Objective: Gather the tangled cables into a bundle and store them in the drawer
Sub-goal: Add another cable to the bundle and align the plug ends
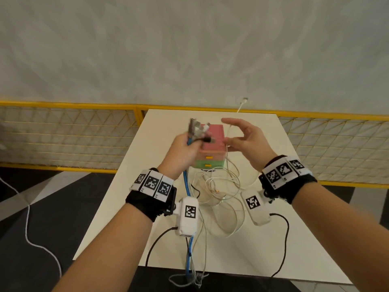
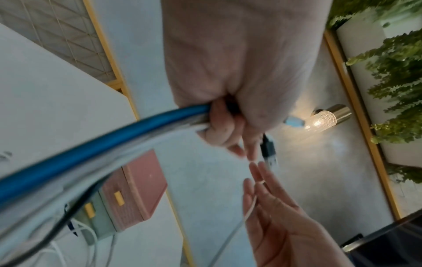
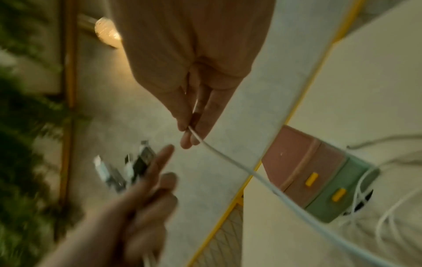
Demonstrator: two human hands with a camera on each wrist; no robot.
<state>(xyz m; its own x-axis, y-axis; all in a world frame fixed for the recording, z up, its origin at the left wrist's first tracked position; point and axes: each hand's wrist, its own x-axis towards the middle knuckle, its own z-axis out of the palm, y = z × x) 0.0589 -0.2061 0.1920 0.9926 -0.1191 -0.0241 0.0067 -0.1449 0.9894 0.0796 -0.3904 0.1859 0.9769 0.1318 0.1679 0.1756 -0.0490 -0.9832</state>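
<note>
Forearms fill the near edge of the head view, each with a black wristband. Past them, the left hand (image 1: 183,148) is clenched on the cables (image 1: 188,182), a fistful whose plugs (image 1: 197,129) stick up out of the top of the fist while the blue cable (image 1: 186,186) and thinner ones hang down, trail over the counter (image 1: 248,245) and spill off its near edge.

The right hand (image 1: 246,138) is level with the left and just beside it, its grip a light pinch: the right wrist view shows a white cable (image 3: 219,153) caught between thumb and fingers (image 3: 189,139), the other fingers fairly straight. From that pinch the cable runs down toward the loose loops (image 1: 223,186) lying on the counter in front of the drawer box (image 1: 210,152).

That is the relation that counts. The white cable's free end (image 1: 245,100) seems to stand up and away, beyond the right hand, while its length drops toward the person; the gathered bundle lies to the left of the pinch, long axis roughly upright. The right hand is plainly the nearer one to this strand, so I would judge the coming move to be a short sideways carry into the left fist.

Both drawers, 2 with yellow handles (image 1: 208,157), look closed, so storing has not begun. Much slack is loose on the counter.
</note>
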